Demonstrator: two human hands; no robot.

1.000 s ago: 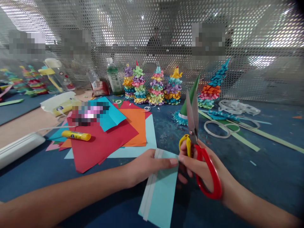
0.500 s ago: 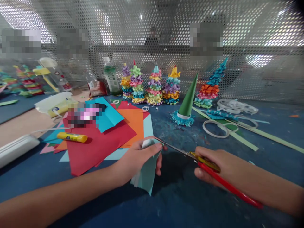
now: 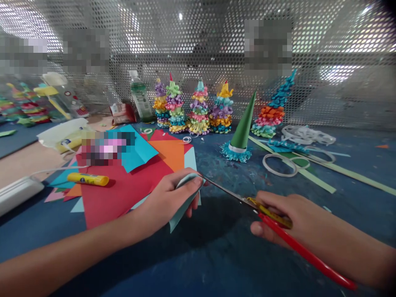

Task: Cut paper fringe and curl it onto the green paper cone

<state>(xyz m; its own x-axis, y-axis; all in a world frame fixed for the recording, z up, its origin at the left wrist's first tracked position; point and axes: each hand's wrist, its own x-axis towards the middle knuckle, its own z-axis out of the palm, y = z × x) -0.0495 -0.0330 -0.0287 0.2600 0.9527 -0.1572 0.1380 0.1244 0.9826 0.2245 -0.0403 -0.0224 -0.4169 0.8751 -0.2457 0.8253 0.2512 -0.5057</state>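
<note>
Light blue paper [image 3: 183,202] is pinched between the thumb and fingers of my left hand [image 3: 173,194], bent over and hanging down beneath the thumb. My right hand [image 3: 287,216] grips scissors [image 3: 297,243] with a red and a yellow handle. Their blades point left, and the tips reach the paper's edge beside my left thumb. Beyond my hands stands a green paper cone [image 3: 245,123] with a fringed blue paper strip [image 3: 235,153] around its base.
Stacked coloured paper [image 3: 123,198] and a yellow glue stick [image 3: 88,179] lie left. Several curled-paper trees [image 3: 199,109] and a bottle [image 3: 140,99] line the metal mesh. White tape rings [image 3: 280,166] and pale green strips [image 3: 355,175] are at right.
My left hand has shifted slightly up and left, and the light blue paper has turned, showing a narrower face. The scissors' handles have spread a little wider. The whole view has shifted slightly.
</note>
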